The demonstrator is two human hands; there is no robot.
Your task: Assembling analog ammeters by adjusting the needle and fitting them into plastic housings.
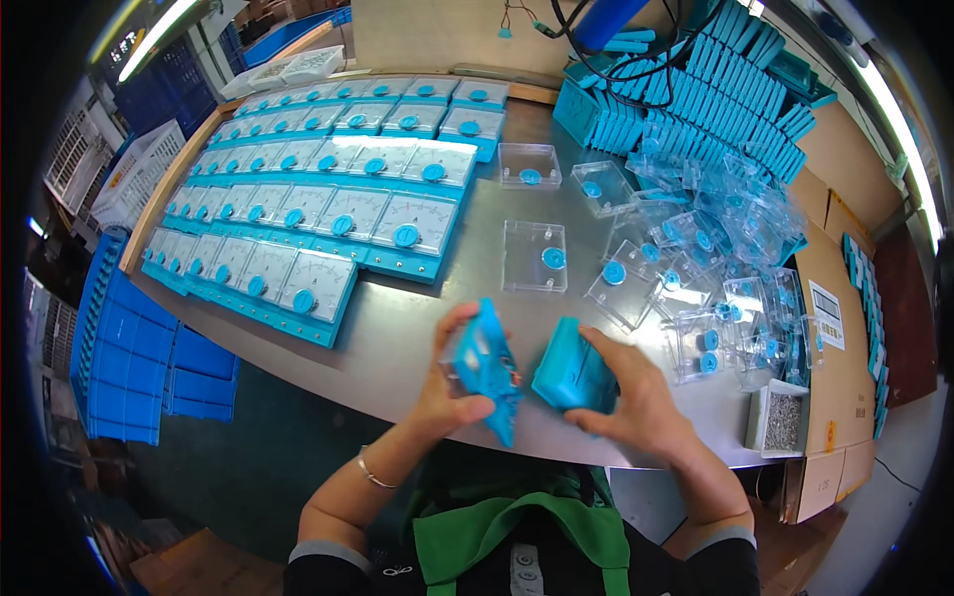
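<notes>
My left hand (pixel 449 382) grips a blue panel meter (pixel 485 372), held on edge above the front of the metal table with its back turned toward the right. In my right hand (pixel 636 392) is a teal plastic housing (pixel 574 368), tilted close beside the meter but apart from it. The thumb and fingers of each hand are wrapped round its piece. Beyond my hands, a clear plastic cover (pixel 522 268) with a blue knob lies on the table. Another such cover (pixel 517 159) lies farther back.
Rows of finished-looking blue meters (pixel 328 209) fill the table's left side. To the right lies a heap of clear covers (pixel 696 248), with stacked teal housings (pixel 715 89) behind it. A small box of screws (pixel 782 422) stands by a cardboard box (pixel 830 397). Blue crates (pixel 129 348) stand at left.
</notes>
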